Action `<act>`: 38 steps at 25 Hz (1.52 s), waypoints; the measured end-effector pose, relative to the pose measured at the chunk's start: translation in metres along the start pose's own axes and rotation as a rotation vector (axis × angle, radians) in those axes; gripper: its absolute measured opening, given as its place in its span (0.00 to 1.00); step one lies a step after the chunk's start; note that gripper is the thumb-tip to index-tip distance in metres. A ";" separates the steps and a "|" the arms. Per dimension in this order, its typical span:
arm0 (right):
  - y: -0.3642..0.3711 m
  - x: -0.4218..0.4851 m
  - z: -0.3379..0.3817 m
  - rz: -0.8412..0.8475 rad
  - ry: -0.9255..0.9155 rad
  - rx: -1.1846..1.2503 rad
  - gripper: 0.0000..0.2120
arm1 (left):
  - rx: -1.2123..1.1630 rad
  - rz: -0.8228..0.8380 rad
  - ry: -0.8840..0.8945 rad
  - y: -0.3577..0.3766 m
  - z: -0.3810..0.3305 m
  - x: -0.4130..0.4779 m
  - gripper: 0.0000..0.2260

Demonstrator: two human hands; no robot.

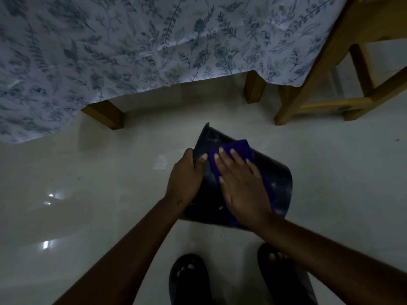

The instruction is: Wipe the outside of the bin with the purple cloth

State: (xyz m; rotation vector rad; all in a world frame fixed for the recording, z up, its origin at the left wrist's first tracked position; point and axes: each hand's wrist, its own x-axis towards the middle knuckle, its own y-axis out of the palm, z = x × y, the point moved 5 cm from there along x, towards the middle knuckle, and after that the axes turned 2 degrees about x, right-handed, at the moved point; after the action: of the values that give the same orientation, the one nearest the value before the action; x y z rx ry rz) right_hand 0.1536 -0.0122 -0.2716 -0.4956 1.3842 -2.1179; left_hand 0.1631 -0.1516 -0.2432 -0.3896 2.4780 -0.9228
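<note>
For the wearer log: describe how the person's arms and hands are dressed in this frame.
Both forearms are bare as far as the frame shows, with no sleeves. The left hand and right hand wear no gloves. No rings, watch or bracelet are visible, though the light is dim. Fingernails are short and unpainted as far as can be seen.

Both forearms are bare to the edge of the view, with no sleeve, watch or band showing on either wrist. The left hand [184, 179] and the right hand [241, 183] wear no gloves or rings, and the fingernails are short and pale. On the feet are dark open-toed slide sandals [189, 280], each with one broad strap across the foot and the toes showing.
</note>
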 end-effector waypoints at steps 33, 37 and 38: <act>-0.002 0.009 -0.010 0.031 0.029 0.031 0.24 | 0.159 -0.064 0.035 -0.005 0.012 -0.003 0.14; -0.003 -0.012 -0.036 -0.016 0.315 0.101 0.24 | 0.097 -0.061 0.007 -0.007 0.016 -0.001 0.14; 0.002 -0.036 -0.017 -0.005 0.275 0.030 0.24 | 0.113 -0.066 0.001 -0.006 0.018 -0.002 0.14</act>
State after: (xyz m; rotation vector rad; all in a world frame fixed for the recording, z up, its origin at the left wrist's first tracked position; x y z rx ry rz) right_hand 0.1722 0.0223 -0.2801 -0.2011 1.4958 -2.2723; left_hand 0.1746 -0.1651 -0.2504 -0.4347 2.4128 -1.0842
